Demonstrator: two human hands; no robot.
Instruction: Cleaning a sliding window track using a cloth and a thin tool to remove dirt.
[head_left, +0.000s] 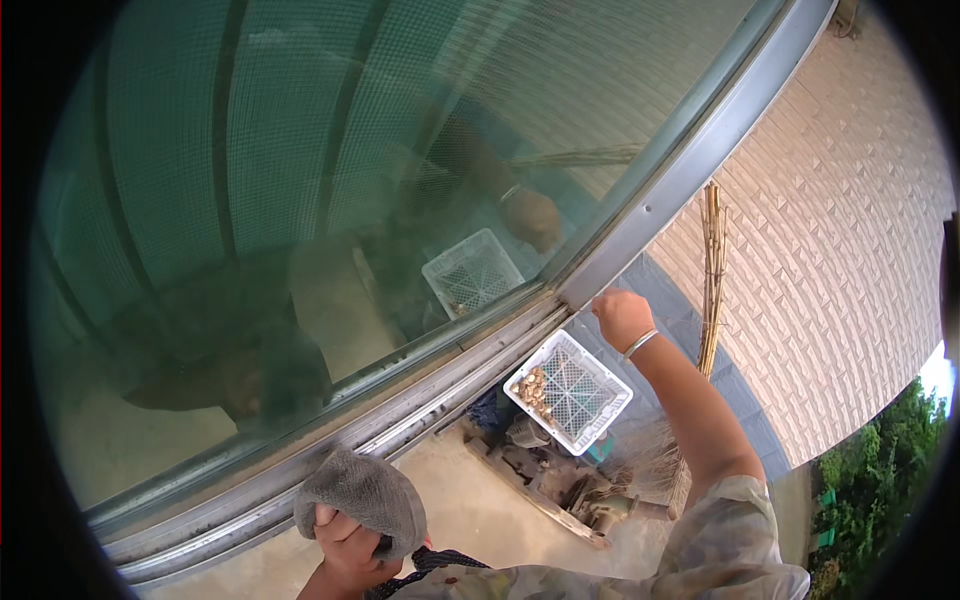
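My left hand (349, 546) grips a thick grey cloth (367, 499), which bunches over the lower rail of a sliding window. My right hand (624, 319), with a bangle at the wrist, is closed in a pinch at the corner where the metal window track (442, 409) meets the upright frame (637, 217). A thin rod-like object (586, 310) pokes from its fingertips towards the track; its kind is too small to tell. The glass pane (285, 180) stands left of that hand and reflects the arm and a basket.
Below the track, a white plastic basket (592, 390) holds several small brownish pieces (534, 390). Under it lie a wooden board (540, 502), clutter and a twig broom (667, 457). A bundle of dry stalks (711, 277) leans on the tiled wall (832, 225).
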